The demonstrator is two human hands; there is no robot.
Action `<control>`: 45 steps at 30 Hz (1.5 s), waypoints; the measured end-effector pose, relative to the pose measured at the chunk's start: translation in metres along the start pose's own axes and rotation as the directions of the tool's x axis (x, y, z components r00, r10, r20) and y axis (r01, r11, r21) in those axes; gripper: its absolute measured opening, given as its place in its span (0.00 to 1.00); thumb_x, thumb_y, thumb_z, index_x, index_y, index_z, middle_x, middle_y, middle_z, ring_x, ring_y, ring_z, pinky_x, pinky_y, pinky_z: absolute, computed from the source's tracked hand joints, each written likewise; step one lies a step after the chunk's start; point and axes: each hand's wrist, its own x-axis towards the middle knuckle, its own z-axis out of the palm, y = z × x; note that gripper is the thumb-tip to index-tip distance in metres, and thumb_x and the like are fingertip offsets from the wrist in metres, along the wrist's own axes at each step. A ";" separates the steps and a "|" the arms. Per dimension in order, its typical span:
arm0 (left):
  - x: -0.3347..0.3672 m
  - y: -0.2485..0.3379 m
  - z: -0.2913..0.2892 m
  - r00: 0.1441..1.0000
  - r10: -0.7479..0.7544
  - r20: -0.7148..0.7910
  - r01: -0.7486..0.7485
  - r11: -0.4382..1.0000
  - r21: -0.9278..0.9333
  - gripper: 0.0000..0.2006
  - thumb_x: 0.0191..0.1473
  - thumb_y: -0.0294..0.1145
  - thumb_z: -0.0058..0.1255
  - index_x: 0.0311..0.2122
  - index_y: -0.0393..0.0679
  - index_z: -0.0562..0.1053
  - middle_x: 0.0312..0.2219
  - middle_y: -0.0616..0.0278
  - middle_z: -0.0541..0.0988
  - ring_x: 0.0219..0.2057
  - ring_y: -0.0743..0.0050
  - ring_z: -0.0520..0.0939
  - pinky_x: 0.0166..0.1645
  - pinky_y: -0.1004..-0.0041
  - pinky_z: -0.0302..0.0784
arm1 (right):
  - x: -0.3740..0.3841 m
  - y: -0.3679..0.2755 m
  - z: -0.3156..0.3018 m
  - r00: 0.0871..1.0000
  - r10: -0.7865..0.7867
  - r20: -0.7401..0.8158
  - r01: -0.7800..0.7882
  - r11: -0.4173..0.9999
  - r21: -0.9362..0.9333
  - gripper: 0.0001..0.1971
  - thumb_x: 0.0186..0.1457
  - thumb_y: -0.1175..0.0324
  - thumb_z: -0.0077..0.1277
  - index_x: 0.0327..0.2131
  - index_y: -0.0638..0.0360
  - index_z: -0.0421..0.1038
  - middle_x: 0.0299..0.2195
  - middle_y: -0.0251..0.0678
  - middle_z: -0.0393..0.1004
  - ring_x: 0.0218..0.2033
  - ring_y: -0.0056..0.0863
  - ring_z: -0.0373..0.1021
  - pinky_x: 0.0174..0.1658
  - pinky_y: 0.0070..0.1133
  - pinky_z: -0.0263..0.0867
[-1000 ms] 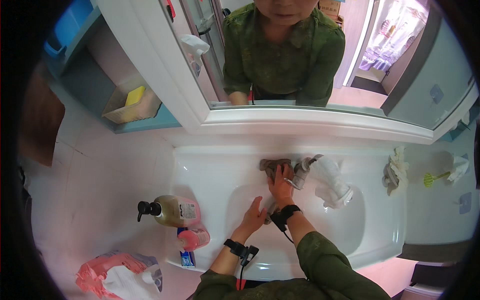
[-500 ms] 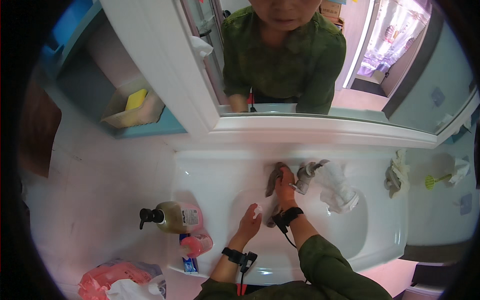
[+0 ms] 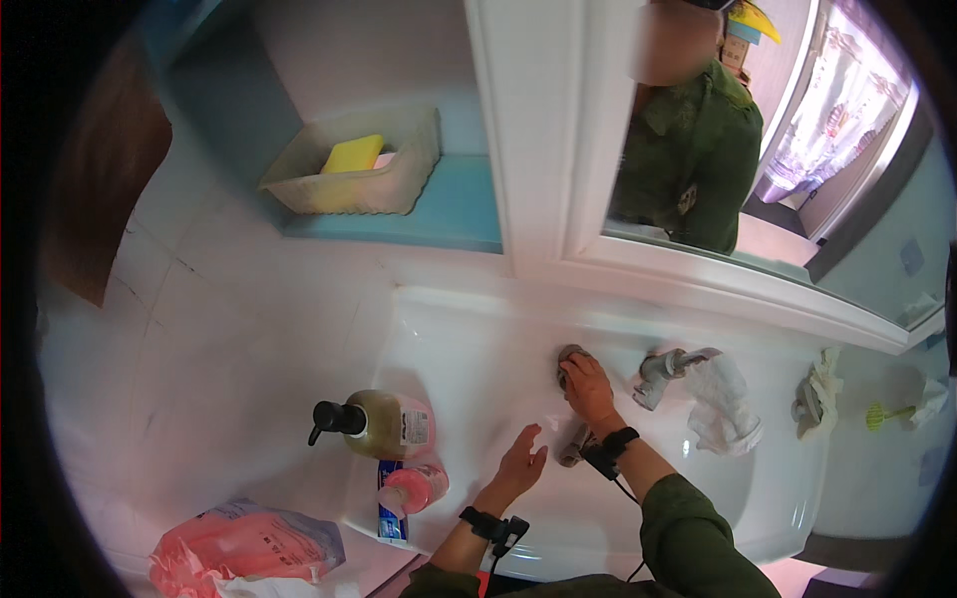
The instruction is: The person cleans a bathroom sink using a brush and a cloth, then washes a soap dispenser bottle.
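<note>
Near centre, the right hand [image 3: 590, 388] grips a gray cloth [image 3: 570, 354], now farther left of the faucet [image 3: 654, 378], apparently wiping onward; the left hand [image 3: 519, 466] hangs open.

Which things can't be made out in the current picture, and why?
- Head view, grey-brown cloth: mostly hidden under the right hand.
- Head view, greyish object: partly behind the black wrist device; unidentifiable.
- Head view, blue packet: partly covered by the pink bottle.
</note>
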 end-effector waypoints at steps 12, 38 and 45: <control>-0.032 -0.006 -0.046 0.980 0.152 -0.132 -0.156 0.988 -0.018 0.21 0.46 0.27 0.44 0.47 0.39 0.57 0.45 0.53 0.63 0.41 0.63 0.70 0.37 0.74 0.71 | 0.084 -0.078 0.114 0.900 -0.413 0.141 0.393 0.908 0.146 0.17 0.40 0.77 0.43 0.39 0.59 0.64 0.41 0.37 0.64 0.43 0.34 0.59 0.47 0.25 0.55; -0.121 0.036 -0.079 0.978 0.002 -0.209 0.001 1.000 0.014 0.21 0.47 0.24 0.42 0.49 0.43 0.57 0.44 0.55 0.65 0.41 0.68 0.70 0.36 0.76 0.70 | 0.043 -0.100 0.059 0.767 -0.250 0.590 0.219 0.968 0.126 0.13 0.36 0.80 0.45 0.31 0.62 0.64 0.30 0.41 0.67 0.36 0.38 0.62 0.41 0.28 0.58; -0.126 0.032 -0.074 0.982 -0.024 -0.187 0.018 0.999 -0.034 0.19 0.47 0.26 0.43 0.47 0.44 0.59 0.40 0.56 0.68 0.37 0.68 0.73 0.32 0.77 0.70 | 0.037 -0.121 0.071 0.919 -0.275 0.283 0.230 0.956 0.183 0.07 0.39 0.76 0.40 0.27 0.59 0.64 0.27 0.37 0.66 0.32 0.39 0.62 0.34 0.30 0.61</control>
